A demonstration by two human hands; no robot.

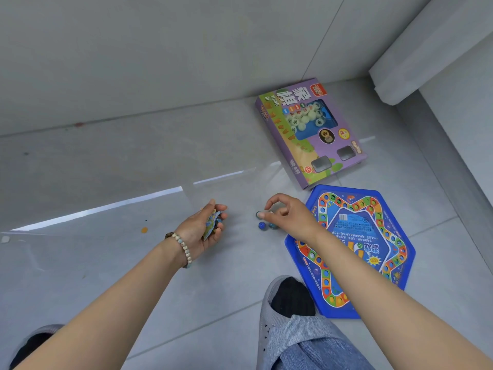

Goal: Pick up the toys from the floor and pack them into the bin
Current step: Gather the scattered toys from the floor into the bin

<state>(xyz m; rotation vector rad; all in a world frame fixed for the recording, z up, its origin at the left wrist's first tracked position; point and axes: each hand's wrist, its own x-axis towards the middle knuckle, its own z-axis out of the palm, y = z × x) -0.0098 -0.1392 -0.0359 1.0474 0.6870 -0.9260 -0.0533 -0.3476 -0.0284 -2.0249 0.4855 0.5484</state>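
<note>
From the head camera I see my right hand (pixel 286 214) pinching one marble (pixel 258 214) between thumb and forefinger, just left of the blue hexagonal game board (pixel 354 252). Two more marbles (pixel 266 225) lie beside it on the floor tiles (pixel 133 169). My left hand (pixel 205 228) is cupped around marbles and a small printed bag (pixel 210 225). Marbles are hard, smooth and roll easily, so I judge a fingertip pinch across the middle is best. No bin is visible.
</note>
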